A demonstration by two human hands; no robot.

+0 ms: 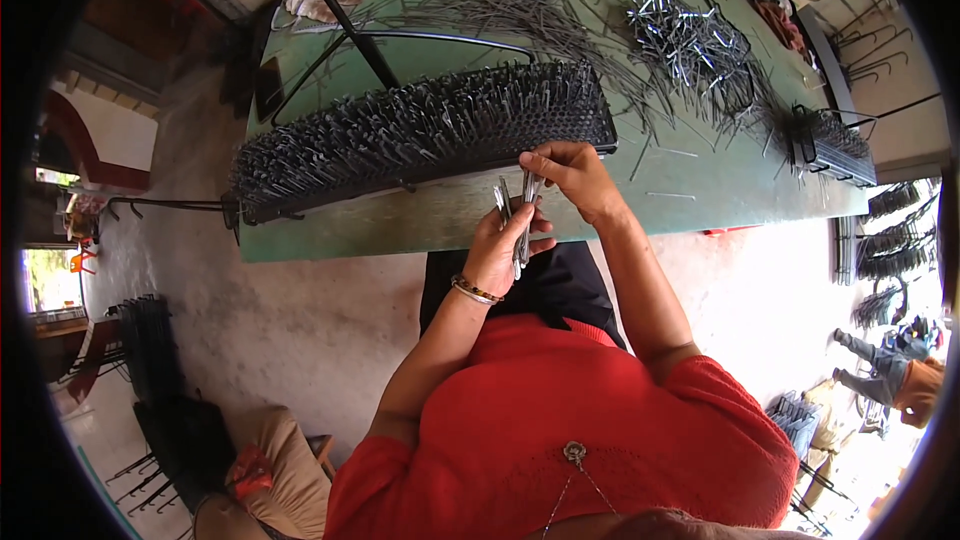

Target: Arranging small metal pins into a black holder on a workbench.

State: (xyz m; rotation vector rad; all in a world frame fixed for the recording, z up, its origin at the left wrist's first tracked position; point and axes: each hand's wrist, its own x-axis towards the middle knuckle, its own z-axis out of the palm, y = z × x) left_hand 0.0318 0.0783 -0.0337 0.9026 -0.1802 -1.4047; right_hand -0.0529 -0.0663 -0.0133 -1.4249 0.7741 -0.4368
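Note:
My left hand is closed round a small bundle of thin silvery metal rods, held in front of the table edge. Above it my right hand pinches the upper end of one or more of these rods between thumb and fingers; how many cannot be made out. Just beyond both hands is a long black perforated metal rack, densely filled with upright dark rods. Its right end has bare holes showing, close to my right hand.
The green table bears a loose heap of dark rods and a shinier pile. A second, smaller rack stands at the right end. Work gloves lie far left. A person is at lower right.

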